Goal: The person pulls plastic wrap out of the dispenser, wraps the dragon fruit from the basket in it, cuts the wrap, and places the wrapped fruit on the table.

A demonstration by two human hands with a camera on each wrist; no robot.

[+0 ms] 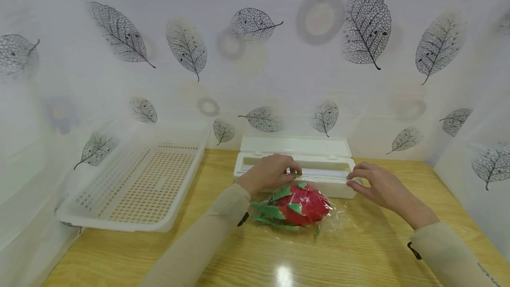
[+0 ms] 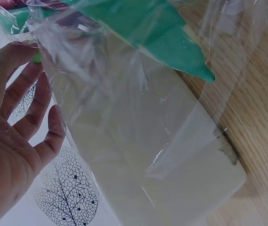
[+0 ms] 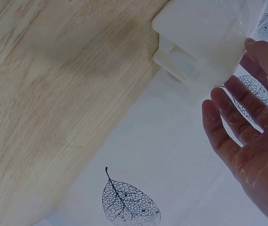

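Note:
A red dragon fruit with green scales (image 1: 307, 205) lies on the table under clear, crinkled plastic wrap (image 1: 338, 223). Just behind it stands a white plastic wrap dispenser box (image 1: 326, 188), its lid (image 1: 295, 146) tipped back and a pale roll (image 1: 318, 172) inside. My left hand (image 1: 272, 172) reaches over the box's front edge and pinches the wrap, its other fingers bent. Beside those fingertips shows a small bright green piece (image 2: 36, 57). At the box's right end my right hand (image 1: 378, 185) pinches the wrap edge between thumb and forefinger; the wrist view shows its other fingers loosely bent.
A white perforated plastic basket (image 1: 185, 189) stands at the left of the wooden table (image 1: 247, 265). Behind the table and along its sides hangs a pale curtain with a leaf print (image 1: 275, 79), close behind the raised lid.

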